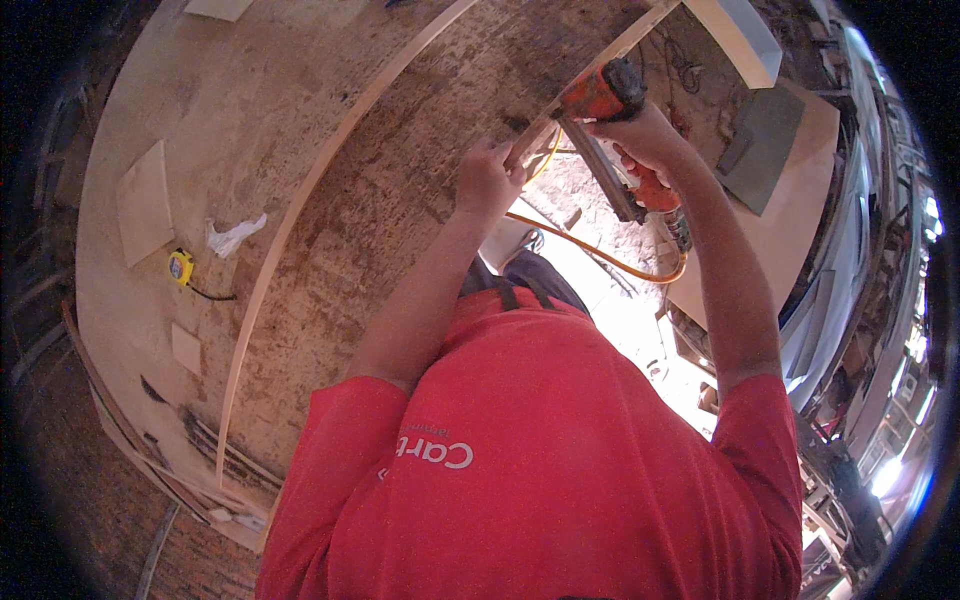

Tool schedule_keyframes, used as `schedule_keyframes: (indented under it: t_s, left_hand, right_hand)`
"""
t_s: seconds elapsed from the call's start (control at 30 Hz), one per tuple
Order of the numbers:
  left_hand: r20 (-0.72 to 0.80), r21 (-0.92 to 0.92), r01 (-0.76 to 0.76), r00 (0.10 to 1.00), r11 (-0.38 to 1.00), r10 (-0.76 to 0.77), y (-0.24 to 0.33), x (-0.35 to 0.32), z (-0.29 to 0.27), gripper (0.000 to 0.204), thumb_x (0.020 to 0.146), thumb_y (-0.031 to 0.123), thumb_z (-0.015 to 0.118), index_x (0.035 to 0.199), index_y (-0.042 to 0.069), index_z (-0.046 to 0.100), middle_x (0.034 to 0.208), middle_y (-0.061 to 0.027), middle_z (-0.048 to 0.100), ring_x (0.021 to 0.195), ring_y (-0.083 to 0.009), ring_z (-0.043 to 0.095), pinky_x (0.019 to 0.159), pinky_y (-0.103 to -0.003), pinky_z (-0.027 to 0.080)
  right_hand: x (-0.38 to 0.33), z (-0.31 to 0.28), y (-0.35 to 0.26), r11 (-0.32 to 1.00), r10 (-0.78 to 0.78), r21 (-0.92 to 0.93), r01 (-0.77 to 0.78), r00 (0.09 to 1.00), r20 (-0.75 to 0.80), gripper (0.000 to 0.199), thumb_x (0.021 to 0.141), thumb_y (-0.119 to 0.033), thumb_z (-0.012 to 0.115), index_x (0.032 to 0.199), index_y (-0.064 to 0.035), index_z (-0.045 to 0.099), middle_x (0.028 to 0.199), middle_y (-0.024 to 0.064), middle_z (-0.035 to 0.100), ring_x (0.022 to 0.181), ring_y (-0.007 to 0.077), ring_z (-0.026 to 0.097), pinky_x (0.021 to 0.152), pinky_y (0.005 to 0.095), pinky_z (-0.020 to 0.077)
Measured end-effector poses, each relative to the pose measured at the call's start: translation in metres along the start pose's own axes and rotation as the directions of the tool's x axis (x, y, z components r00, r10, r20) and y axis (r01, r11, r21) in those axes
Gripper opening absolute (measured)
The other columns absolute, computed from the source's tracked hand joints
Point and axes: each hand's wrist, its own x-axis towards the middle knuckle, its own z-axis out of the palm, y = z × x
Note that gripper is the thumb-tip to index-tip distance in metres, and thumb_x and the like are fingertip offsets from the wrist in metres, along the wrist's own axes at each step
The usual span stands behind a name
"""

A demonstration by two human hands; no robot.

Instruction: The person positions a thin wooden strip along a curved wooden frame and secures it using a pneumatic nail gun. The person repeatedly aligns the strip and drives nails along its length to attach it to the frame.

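Note:
My right hand (648, 138) is wrapped round the handle of an orange and black nail gun (590, 97). The gun's head rests at the edge of a narrow wooden strip (622, 46), and its dark magazine points down toward me. A yellow-orange air hose (600, 255) loops from the handle's end back under my left arm. Lower along the same strip, my left hand (488, 182) grips its near end with fingers closed. The gun's nose is hidden, so I cannot tell whether it touches the wood.
A long thin wooden strip (262, 290) stands along the worn work surface at left. Beyond it lie a yellow tape measure (180, 266), a crumpled white scrap (236, 235) and thin board offcuts (146, 200). At right are a pale panel (805, 190) and a grey-green board (770, 145).

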Motion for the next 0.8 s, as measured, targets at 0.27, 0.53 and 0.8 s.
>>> schedule_keyframes:
  t_s: [0.27, 0.53, 0.8]
  left_hand:
    - [0.055, 0.057, 0.036, 0.998, 0.998, -0.039, 0.000, -0.001, 0.002, 0.014, 0.079, 0.013, 0.075, 0.086, 0.003, 0.069, 0.086, -0.0174, 0.064, 0.084, -0.0385, 0.067, 0.073, -0.050, 0.055]
    - [0.102, 0.047, 0.089, 0.990, 0.995, -0.093, -0.001, 0.000, 0.003, 0.029, 0.078, 0.017, 0.077, 0.101, 0.000, 0.073, 0.093, -0.0220, 0.069, 0.087, -0.0422, 0.069, 0.079, -0.051, 0.057]
    - [0.029, 0.057, 0.028, 0.999, 0.998, -0.030, -0.006, -0.002, 0.007, 0.018, 0.080, 0.013, 0.075, 0.093, 0.002, 0.071, 0.087, -0.0195, 0.065, 0.085, -0.0400, 0.068, 0.075, -0.050, 0.056]
  right_hand:
    - [-0.011, 0.018, 0.004, 0.999, 0.046, 0.002, -0.046, 0.995, 0.085, 0.033, 0.087, -0.024, 0.083, 0.112, -0.0101, 0.068, 0.062, -0.0050, 0.048, 0.049, 0.0066, 0.044, 0.044, 0.0281, 0.0365]
    - [-0.015, 0.022, 0.001, 0.997, 0.062, -0.052, -0.058, 0.995, 0.077, 0.032, 0.086, -0.023, 0.083, 0.109, -0.0089, 0.068, 0.064, -0.0046, 0.051, 0.049, 0.0073, 0.045, 0.045, 0.0281, 0.0370]
    - [-0.018, 0.025, -0.003, 0.999, 0.037, -0.031, -0.035, 0.998, 0.053, 0.031, 0.085, -0.026, 0.084, 0.105, -0.0083, 0.068, 0.064, -0.0041, 0.052, 0.049, 0.0068, 0.047, 0.045, 0.0264, 0.0375]
